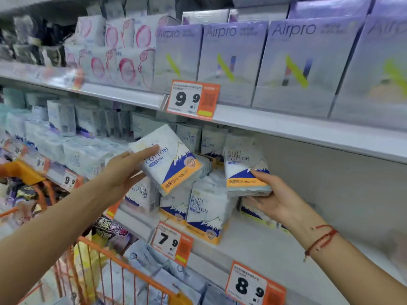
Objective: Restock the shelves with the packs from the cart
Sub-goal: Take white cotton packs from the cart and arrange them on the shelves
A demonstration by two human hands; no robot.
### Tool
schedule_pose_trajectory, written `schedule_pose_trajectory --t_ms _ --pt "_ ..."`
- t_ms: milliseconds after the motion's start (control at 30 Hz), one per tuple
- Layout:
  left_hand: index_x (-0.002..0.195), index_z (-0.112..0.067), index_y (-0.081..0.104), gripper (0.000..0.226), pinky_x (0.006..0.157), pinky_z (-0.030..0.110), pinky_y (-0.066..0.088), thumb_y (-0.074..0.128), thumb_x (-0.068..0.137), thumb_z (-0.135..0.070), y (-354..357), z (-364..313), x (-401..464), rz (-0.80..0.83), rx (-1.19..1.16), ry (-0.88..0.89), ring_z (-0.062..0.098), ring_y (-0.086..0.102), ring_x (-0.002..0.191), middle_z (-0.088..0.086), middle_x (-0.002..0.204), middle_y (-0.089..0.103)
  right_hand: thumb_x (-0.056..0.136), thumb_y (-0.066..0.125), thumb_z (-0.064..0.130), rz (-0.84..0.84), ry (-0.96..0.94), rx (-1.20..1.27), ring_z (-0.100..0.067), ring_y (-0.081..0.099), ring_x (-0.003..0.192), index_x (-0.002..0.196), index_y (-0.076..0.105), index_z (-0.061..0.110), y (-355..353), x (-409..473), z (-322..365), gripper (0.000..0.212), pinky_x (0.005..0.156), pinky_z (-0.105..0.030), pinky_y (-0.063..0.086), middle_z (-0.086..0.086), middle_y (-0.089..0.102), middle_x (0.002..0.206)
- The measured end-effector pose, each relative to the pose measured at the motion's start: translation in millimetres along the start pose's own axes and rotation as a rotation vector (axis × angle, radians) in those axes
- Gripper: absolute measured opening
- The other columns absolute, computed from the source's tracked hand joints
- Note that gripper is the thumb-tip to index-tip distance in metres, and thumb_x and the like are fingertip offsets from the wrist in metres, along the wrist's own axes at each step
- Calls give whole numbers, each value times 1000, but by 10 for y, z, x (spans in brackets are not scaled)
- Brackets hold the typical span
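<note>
From the head camera, you are mid-placement: each hand carries one "Pure Cotton" pack up to the middle shelf (253, 249). Your left hand (123, 170) holds the tilted pack (169, 159), fingers lying fairly straight along its upper left edge and the rest of the grip hidden under it, above the packs already standing on the shelf (207, 210). Your right hand (275, 199) cradles the upright pack (244, 170) from below, thumb pressed on its front lower corner, fingers curled beneath. The orange cart (123, 267) sits low left with more packs inside. I judge the next move calls for squaring the tilted pack upright and seating both beside or atop the row, with open shelf to the right.
</note>
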State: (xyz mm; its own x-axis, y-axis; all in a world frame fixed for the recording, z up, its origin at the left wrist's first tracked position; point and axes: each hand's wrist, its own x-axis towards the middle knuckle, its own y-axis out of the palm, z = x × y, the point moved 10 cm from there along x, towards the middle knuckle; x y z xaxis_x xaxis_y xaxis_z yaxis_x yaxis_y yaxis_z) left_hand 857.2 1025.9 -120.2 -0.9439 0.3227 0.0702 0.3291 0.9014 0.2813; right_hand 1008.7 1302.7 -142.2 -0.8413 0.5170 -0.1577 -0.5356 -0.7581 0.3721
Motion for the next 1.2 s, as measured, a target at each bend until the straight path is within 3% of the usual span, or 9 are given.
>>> schedule_pose_trajectory --t_ms 133,267,433,600,733,867,967,1033,1200 --pt "102 -18 63 28 76 22 50 75 77 -23 128 9 321 -53 -52 49 11 64 90 -1 101 71 83 70 25 -151 -156 -278 -10 50 52 74 58 14 11 462 284 18 45 -20 38 2 57 65" --pt "117 -14 62 45 80 23 50 75 77 -27 242 164 571 -6 -114 1 12 64 93 1 105 72 80 73 32 -264 -294 -529 -19 52 78 101 59 7 -5 837 509 36 66 -26 41 -5 57 96" --pt "110 -15 64 36 94 26 48 74 77 -28 258 185 771 -6 -133 2 15 62 101 1 107 70 61 86 35 -374 -549 -894 -21 54 110 124 49 14 -27 1056 594 77 92 -35 50 -6 49 126" --pt "111 -16 64 39 96 27 49 75 76 -29 155 220 773 1 -148 -7 15 65 104 2 109 71 68 80 32 -398 -747 -799 -21 56 107 135 32 32 31 982 647 83 84 -40 53 -1 40 127" --pt "110 -17 63 35 86 24 51 74 78 -28 20 154 711 -40 -123 13 13 65 97 2 107 71 70 79 36 -537 -898 -922 -17 46 114 129 38 20 59 725 727 74 82 -34 49 0 40 124" --pt "110 -17 61 33 82 24 50 72 80 -27 -115 88 680 -80 -106 33 10 66 92 0 101 71 79 70 21 -205 -1059 -1294 -14 47 98 110 53 22 683 571 562 36 66 -22 39 5 52 101" --pt "107 -17 60 29 93 29 48 71 81 -26 -170 43 667 -91 -118 54 12 66 97 0 102 71 82 62 13 148 -1131 -1647 -23 49 109 126 54 21 1142 628 220 45 83 -30 41 -2 57 118" --pt "111 -16 59 33 96 31 49 71 81 -23 -209 -10 659 -90 -123 81 14 66 100 3 107 70 83 63 20 245 -1103 -1693 -22 47 115 135 47 27 1305 649 197 55 90 -31 43 0 54 129" --pt "125 -13 56 58 77 28 59 73 71 -28 -310 -152 609 -38 -70 136 14 71 89 4 103 73 81 64 17 538 -880 -1801 -18 48 122 137 44 34 1620 702 55 62 98 -36 45 5 50 138"
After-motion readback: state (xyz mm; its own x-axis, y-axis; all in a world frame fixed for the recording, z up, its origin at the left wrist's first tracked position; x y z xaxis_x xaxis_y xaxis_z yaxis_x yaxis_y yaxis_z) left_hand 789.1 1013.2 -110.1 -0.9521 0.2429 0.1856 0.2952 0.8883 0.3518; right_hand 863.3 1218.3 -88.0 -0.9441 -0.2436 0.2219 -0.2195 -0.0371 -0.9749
